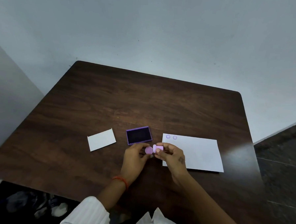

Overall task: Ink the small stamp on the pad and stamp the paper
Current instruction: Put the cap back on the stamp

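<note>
- Bench (96, 107): dark wood-grain top with rounded far corners, set against a pale wall; it carries all items listed below.
- Ink pad (139, 135): open purple rectangular case with a dark inner surface, lying flat near the middle of the bench, just beyond the hands.
- Paper (200, 154): white sheet lying flat to the right of the ink pad; two round purple stamp marks (171, 137) sit side by side at its far left corner.
- White card (101, 139): small blank rectangle lying flat to the left of the ink pad, apart from it.
- Small stamp (158, 148): pale pink cylinder held on its side above the bench, just in front of the ink pad and at the left edge of the paper.
- Round cap (148, 150): pink disc just beside the stamp's left end; whether the two touch cannot be told.
- Right hand (171, 156): grip closed on the small stamp, thumb and fingertips pinching its body; the hand overlaps the paper's near left corner.
- Left hand (136, 155): grip closed on the round cap, held between the fingertips; a red thread band (121, 180) circles the wrist.
- White sleeve (94, 210): covers the left forearm at the lower frame edge.
</note>
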{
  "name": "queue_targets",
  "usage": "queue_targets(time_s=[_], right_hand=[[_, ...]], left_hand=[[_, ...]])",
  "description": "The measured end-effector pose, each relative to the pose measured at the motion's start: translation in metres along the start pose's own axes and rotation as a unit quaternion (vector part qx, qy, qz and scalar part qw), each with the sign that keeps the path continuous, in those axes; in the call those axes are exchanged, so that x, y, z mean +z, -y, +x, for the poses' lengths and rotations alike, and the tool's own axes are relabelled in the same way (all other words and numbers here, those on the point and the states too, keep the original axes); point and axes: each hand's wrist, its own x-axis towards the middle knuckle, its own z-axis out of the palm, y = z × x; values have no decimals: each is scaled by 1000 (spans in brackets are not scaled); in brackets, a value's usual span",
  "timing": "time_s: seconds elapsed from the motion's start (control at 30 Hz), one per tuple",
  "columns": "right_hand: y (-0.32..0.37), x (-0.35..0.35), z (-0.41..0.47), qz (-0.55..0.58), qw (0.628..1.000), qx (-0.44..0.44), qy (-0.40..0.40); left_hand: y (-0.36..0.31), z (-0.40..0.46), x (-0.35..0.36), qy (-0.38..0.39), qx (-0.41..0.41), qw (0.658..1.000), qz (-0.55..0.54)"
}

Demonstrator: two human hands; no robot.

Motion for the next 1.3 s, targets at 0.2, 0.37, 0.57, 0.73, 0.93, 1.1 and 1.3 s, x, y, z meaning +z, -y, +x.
queue_targets(time_s=[0.2, 0.37, 0.57, 0.73, 0.93, 1.1, 1.3], right_hand=[[4, 7, -4, -108, 990, -85, -21], [6, 6, -5, -121, 988, -97, -16], [14, 2, -5, -104, 989, -100, 25], [18, -2, -2, -125, 986, -97, 57], [23, -4, -1, -119, 985, -93, 82], [19, -2, 0, -54, 993, -36, 95], [13, -8, 4, -36, 994, -47, 93]], left_hand=[[-7, -3, -4, -4, -9, 999, -52], [-9, -3, -5, 7, -26, 995, -95], [-7, -2, -8, 30, -61, 990, -127], [-9, 0, -13, 42, -53, 989, -134], [-11, 0, -18, 52, -36, 992, -110], [-11, 1, -18, 51, -32, 993, -97], [-9, 0, -20, 46, -30, 992, -111]])
